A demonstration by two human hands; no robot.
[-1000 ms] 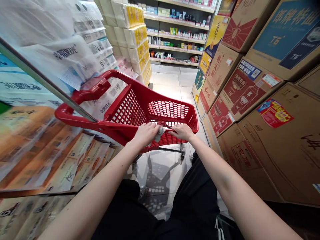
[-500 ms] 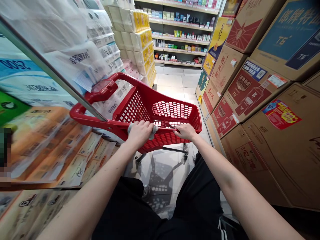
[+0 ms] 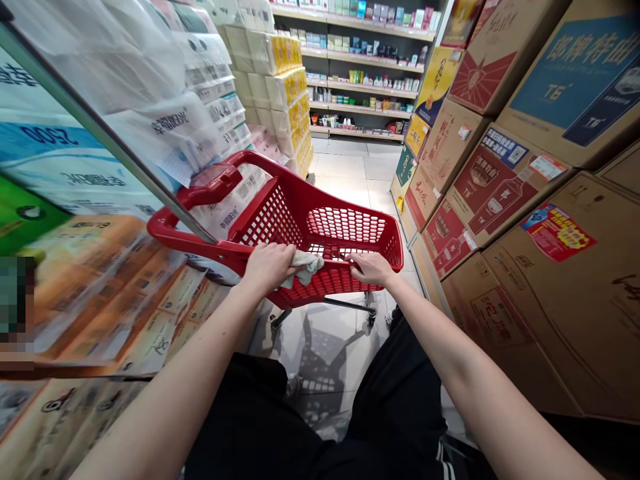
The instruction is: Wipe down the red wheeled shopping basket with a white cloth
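Fingers of the left hand were curled tightly around a pale cloth at the near rim of a red cart; those of the right hand hooked over the rim farther along. One carton read 郎牌特曲 T6; a pack showed 2500 upside down. Between them, the cart stood lengthwise left to right, handle leftward, nose right.

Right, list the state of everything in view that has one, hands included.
Left hand: closed on the cloth, at the cart's near rim
Right hand: curled on the near rim
Pale grey crumpled cloth: bunched, partly under the left hand
Red plastic shopping cart: upright on its wheels
Brown printed cardboard boxes: stacked
White-and-yellow plastic-wrapped packs: stacked
Long pale-edged shelves: stocked
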